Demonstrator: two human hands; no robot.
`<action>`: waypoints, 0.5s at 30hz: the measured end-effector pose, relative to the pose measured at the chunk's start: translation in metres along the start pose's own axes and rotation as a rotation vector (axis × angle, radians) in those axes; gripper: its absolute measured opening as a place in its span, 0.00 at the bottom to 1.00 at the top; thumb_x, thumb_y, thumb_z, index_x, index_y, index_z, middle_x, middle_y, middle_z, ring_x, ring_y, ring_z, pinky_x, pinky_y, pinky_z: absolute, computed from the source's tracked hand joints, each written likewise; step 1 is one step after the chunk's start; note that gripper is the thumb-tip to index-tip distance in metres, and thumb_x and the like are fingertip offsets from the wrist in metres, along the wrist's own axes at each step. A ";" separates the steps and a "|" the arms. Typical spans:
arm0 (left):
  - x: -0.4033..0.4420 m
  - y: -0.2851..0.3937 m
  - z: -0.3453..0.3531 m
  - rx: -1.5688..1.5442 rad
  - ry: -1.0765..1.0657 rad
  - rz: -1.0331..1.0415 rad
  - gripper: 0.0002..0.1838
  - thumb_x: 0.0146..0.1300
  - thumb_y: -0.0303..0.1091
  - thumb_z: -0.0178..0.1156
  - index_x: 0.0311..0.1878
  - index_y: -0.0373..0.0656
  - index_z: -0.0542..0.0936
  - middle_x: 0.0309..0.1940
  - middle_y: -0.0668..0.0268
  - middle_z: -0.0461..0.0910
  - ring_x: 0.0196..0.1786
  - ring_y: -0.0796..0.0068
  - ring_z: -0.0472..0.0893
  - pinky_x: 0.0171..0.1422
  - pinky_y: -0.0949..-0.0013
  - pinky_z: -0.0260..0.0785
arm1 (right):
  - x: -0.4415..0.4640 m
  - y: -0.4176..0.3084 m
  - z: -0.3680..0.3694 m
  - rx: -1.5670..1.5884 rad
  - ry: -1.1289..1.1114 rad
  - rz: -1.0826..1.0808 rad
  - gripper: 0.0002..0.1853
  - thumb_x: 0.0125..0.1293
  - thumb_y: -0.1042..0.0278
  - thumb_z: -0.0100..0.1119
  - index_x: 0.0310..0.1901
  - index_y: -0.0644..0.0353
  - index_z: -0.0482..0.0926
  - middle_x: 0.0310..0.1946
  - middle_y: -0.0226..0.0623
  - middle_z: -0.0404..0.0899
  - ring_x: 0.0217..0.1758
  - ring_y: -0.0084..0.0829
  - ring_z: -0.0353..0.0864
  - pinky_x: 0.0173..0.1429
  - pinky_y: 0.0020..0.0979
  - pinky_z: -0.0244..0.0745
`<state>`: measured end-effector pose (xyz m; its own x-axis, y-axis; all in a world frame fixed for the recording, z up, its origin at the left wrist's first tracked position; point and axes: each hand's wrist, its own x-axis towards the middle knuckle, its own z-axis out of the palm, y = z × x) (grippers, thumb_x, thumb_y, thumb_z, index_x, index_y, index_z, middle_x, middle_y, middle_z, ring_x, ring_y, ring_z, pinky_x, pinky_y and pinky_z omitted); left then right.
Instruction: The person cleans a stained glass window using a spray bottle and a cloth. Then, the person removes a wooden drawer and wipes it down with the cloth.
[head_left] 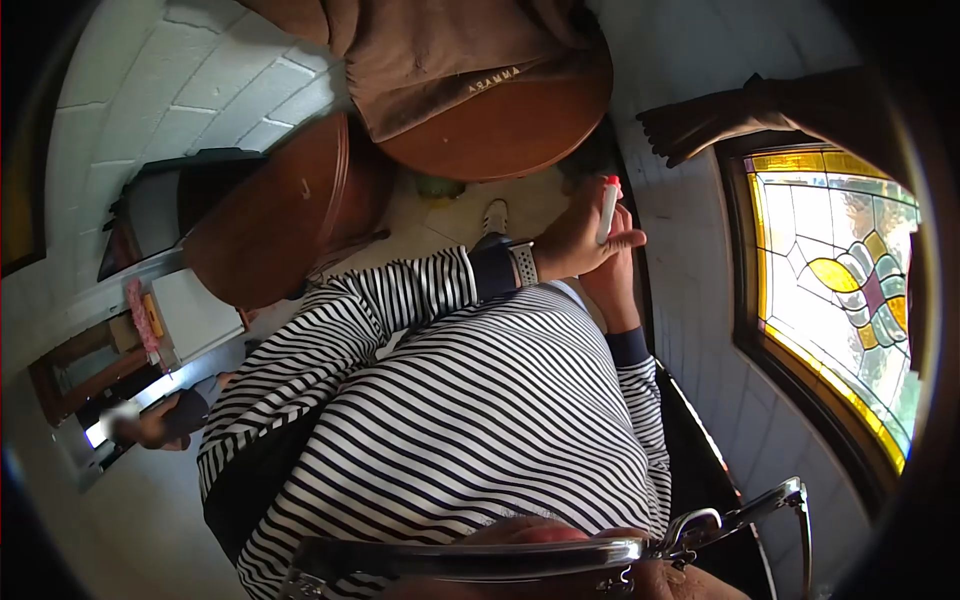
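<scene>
My left hand (575, 238), with a watch on its wrist, reaches across from the left side. Its fingers are closed around a white marker (607, 212) with a red cap, which points up and away from me. Just behind and below it is my right hand (612, 285), touching or overlapping the left. Most of the right hand's fingers are hidden by the left hand, so their grip is unclear.
Brown round-backed chairs or tables (510, 135) stand ahead, one under a brown cloth (430, 75). A stained-glass window (840, 270) is on the right. At left are a white box (195, 310) and another person's hand (165, 425). Glasses (470, 558) cross the bottom.
</scene>
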<state>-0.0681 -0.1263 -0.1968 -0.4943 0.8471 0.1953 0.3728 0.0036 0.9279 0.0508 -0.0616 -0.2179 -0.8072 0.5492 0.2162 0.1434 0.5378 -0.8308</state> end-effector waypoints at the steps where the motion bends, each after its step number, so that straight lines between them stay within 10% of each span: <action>1: 0.002 -0.003 -0.004 0.032 -0.040 -0.005 0.49 0.70 0.64 0.78 0.74 0.32 0.70 0.63 0.46 0.77 0.64 0.51 0.83 0.72 0.53 0.78 | 0.001 0.003 0.005 -0.103 -0.019 0.024 0.36 0.69 0.73 0.73 0.78 0.63 0.73 0.76 0.53 0.74 0.80 0.53 0.75 0.78 0.48 0.76; 10: -0.021 -0.069 -0.058 -0.215 -0.346 -0.129 0.47 0.69 0.54 0.82 0.79 0.36 0.71 0.71 0.50 0.78 0.74 0.56 0.80 0.75 0.55 0.79 | -0.007 0.054 0.057 0.490 0.030 0.448 0.15 0.72 0.73 0.70 0.59 0.63 0.85 0.55 0.47 0.88 0.58 0.50 0.90 0.64 0.44 0.86; 15: -0.070 -0.205 -0.073 -0.758 -0.195 -1.041 0.35 0.84 0.47 0.67 0.85 0.42 0.70 0.68 0.60 0.84 0.64 0.68 0.86 0.73 0.57 0.82 | -0.001 0.049 0.024 0.023 -0.212 0.172 0.13 0.69 0.77 0.68 0.54 0.64 0.86 0.51 0.47 0.91 0.56 0.52 0.91 0.62 0.47 0.86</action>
<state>-0.1677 -0.2251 -0.3773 -0.1358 0.6909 -0.7100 -0.6795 0.4566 0.5743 0.0450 -0.0509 -0.2715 -0.8745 0.4835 -0.0390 0.2774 0.4323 -0.8580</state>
